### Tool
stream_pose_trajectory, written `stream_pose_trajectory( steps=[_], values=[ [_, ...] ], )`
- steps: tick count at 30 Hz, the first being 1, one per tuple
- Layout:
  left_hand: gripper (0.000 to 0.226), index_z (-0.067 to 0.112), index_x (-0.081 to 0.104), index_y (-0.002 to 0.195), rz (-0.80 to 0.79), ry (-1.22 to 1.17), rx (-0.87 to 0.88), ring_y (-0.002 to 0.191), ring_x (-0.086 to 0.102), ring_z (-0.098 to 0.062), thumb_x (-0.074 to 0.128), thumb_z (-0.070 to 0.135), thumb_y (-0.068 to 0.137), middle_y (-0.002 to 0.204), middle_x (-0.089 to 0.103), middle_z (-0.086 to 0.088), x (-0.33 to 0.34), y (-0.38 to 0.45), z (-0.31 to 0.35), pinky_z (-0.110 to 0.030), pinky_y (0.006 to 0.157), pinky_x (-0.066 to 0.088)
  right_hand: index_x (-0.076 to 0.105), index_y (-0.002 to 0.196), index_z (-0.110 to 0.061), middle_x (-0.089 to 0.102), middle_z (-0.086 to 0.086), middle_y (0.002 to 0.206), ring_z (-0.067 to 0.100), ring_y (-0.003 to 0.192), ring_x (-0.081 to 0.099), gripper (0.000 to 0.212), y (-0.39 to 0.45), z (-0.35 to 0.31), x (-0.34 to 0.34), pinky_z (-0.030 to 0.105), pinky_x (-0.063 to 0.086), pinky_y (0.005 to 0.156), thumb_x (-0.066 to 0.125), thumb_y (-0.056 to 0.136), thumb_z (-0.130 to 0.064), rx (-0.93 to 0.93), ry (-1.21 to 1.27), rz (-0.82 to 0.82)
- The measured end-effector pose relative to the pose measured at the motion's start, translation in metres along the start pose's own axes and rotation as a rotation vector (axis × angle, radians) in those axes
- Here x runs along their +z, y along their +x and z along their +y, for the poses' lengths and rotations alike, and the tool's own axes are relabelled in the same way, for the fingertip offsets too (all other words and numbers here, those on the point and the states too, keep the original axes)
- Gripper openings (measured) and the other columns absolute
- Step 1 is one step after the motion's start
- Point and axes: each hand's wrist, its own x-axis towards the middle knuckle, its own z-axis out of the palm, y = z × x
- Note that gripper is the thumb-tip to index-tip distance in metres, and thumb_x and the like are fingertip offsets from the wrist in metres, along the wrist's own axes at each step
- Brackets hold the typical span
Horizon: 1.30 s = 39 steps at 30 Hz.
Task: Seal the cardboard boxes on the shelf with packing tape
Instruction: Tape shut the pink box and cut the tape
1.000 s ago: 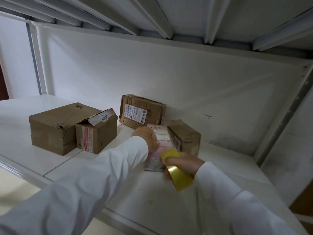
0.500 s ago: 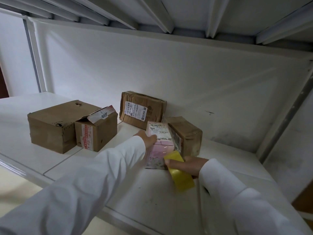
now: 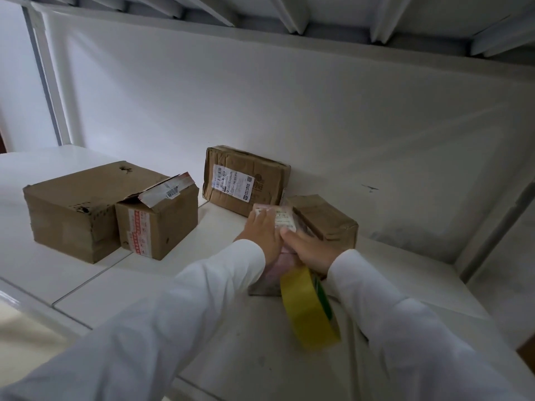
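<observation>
- White sleeves [image 3: 162,328]: two, long, reaching from the near edge in over the shelf, covering both arms to the wrist.
- Shelf [image 3: 86,287]: white panel deck with a seam running diagonally; white back wall behind it and ribbed metal decking overhead.
- Roll of yellow packing tape [image 3: 308,308]: stood on edge just below the right wrist, nearest of all items, green inner rim showing; its upper end met the right hand at the pink box's near end.
- Right hand [image 3: 311,250]: laid on the upper near part of the pink box, thumb pointing toward the box's label; whether the fingers gripped the roll could not be told, as they were hidden under the palm.
- Left hand [image 3: 260,231]: flat on top of the pink box, fingers straight and pressing down, touching the right thumb.
- Pink box [image 3: 273,256]: small, long, printed label at the far end, standing on the shelf under both hands.
- Small brown box [image 3: 327,221]: just beside the pink box on its right.
- Open-flapped box [image 3: 162,224]: left of centre, red-and-white tape on its front, barcode strip on the raised flap.
- Large brown box [image 3: 75,209]: touching the open-flapped box's left side.
- Labelled box [image 3: 246,178]: farthest, tilted against the back wall.
</observation>
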Motion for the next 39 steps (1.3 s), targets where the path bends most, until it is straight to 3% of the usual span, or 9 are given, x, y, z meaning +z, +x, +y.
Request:
stream_pose_trajectory(
  steps=[7, 11, 15, 18, 21, 24, 30, 36, 39],
  values=[
    [0.051, 0.004, 0.013, 0.149, 0.000, 0.061, 0.013, 0.145, 0.006, -0.030, 0.022, 0.021, 0.102, 0.157, 0.011, -0.015, 0.004, 0.002, -0.002, -0.043, 0.118, 0.012, 0.040, 0.141, -0.030, 0.048, 0.006, 0.141, 0.023, 0.116, 0.052, 0.103, 0.035, -0.011, -0.008, 0.035, 0.037, 0.101, 0.033, 0.059, -0.091, 0.132, 0.054, 0.029],
    [0.053, 0.007, 0.005, 0.151, -0.030, 0.110, -0.007, 0.146, -0.001, -0.030, 0.020, 0.024, 0.102, 0.159, 0.002, -0.012, 0.006, 0.006, -0.003, -0.047, 0.118, 0.014, 0.045, 0.138, -0.026, 0.050, 0.008, 0.136, 0.026, 0.115, 0.052, 0.077, 0.048, -0.021, -0.010, 0.030, 0.035, 0.093, 0.029, 0.083, -0.077, 0.141, 0.054, 0.050],
    [0.055, 0.008, 0.002, 0.151, -0.078, 0.160, -0.020, 0.145, -0.008, -0.030, 0.018, 0.027, 0.103, 0.159, -0.002, -0.011, 0.007, 0.008, -0.005, -0.048, 0.118, 0.013, 0.059, 0.124, -0.017, 0.063, 0.014, 0.119, 0.031, 0.107, 0.061, 0.099, 0.057, -0.028, -0.015, 0.043, 0.040, 0.103, 0.031, 0.064, -0.092, 0.202, 0.027, 0.079],
    [0.054, 0.008, 0.005, 0.151, -0.078, 0.167, -0.031, 0.146, -0.007, -0.029, 0.018, 0.027, 0.102, 0.158, 0.000, -0.011, 0.010, 0.011, -0.007, -0.049, 0.117, 0.015, 0.050, 0.135, -0.019, 0.057, 0.014, 0.130, 0.032, 0.118, 0.055, 0.130, 0.066, -0.027, -0.011, 0.047, 0.035, 0.107, 0.026, 0.036, -0.100, 0.183, 0.024, 0.085],
    [0.054, 0.009, 0.005, 0.151, -0.077, 0.167, -0.028, 0.146, -0.007, -0.027, 0.019, 0.028, 0.102, 0.159, 0.000, -0.010, 0.008, 0.011, -0.007, -0.047, 0.117, 0.014, 0.034, 0.145, -0.023, 0.040, 0.012, 0.147, 0.029, 0.134, 0.039, 0.122, 0.071, -0.023, -0.008, 0.047, 0.024, 0.114, 0.016, 0.051, -0.097, 0.140, -0.013, 0.071],
    [0.055, 0.008, 0.003, 0.151, -0.086, 0.168, -0.033, 0.146, -0.008, -0.027, 0.018, 0.027, 0.102, 0.159, -0.002, -0.010, 0.009, 0.011, -0.007, -0.046, 0.118, 0.012, 0.036, 0.145, -0.024, 0.038, 0.012, 0.148, 0.029, 0.135, 0.037, 0.132, 0.060, -0.019, -0.008, 0.044, 0.021, 0.115, 0.017, 0.041, -0.103, 0.160, -0.024, 0.058],
    [0.054, 0.008, 0.015, 0.150, -0.013, 0.081, -0.022, 0.146, 0.003, -0.027, 0.027, 0.023, 0.100, 0.159, 0.006, -0.010, 0.002, -0.006, 0.001, -0.049, 0.116, 0.017, 0.031, 0.145, -0.025, 0.048, 0.008, 0.134, 0.022, 0.108, 0.050, 0.096, 0.032, -0.013, -0.010, 0.030, 0.039, 0.093, 0.032, 0.070, -0.085, 0.167, -0.055, -0.032],
    [0.053, 0.012, 0.007, 0.152, -0.047, 0.039, -0.051, 0.146, -0.005, -0.025, 0.021, 0.025, 0.102, 0.159, 0.004, -0.005, 0.002, -0.005, 0.003, -0.043, 0.118, 0.012, 0.018, 0.149, -0.023, 0.036, 0.000, 0.147, 0.019, 0.128, 0.041, 0.062, 0.034, -0.020, -0.007, 0.026, 0.027, 0.092, 0.036, 0.097, -0.052, -0.005, -0.006, 0.081],
    [0.054, 0.016, 0.004, 0.152, -0.026, 0.020, -0.056, 0.147, -0.007, -0.020, 0.023, 0.027, 0.102, 0.160, -0.002, 0.000, 0.001, -0.008, 0.004, -0.044, 0.117, 0.017, 0.022, 0.148, -0.016, 0.026, 0.003, 0.154, 0.023, 0.136, 0.033, 0.069, 0.049, -0.030, 0.000, 0.032, 0.026, 0.102, 0.027, 0.095, -0.060, -0.052, -0.001, 0.138]
  ],
)
